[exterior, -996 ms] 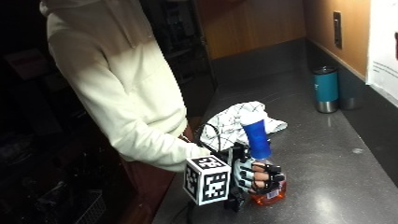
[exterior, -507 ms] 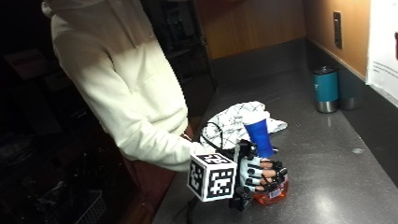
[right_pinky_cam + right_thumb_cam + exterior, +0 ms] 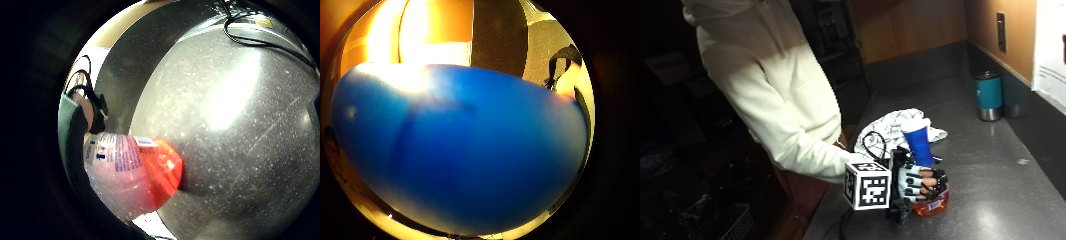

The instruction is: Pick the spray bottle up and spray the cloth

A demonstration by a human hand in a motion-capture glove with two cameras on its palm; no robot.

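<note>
The spray bottle [image 3: 925, 170] has a blue spray head and an orange-red body with a label. It stands near the counter's front edge. My gloved right hand [image 3: 916, 182] grips its body, fingers curled round it. In the little finger side palm view the bottle's orange base [image 3: 150, 172] sits on or just above the grey counter [image 3: 240, 125]. The blue spray head [image 3: 460, 150] fills the thumb side palm view. The white patterned cloth [image 3: 896, 127] lies crumpled just behind the bottle.
A teal travel mug [image 3: 989, 95] stands at the back right by the wall. Dark grey counter [image 3: 999, 185] stretches to the right of the bottle. The person in a cream hoodie [image 3: 773, 100] stands at the counter's left edge.
The hand keeps its grip on the bottle. The bottle's head has shifted slightly right, and the base seems a little higher.
</note>
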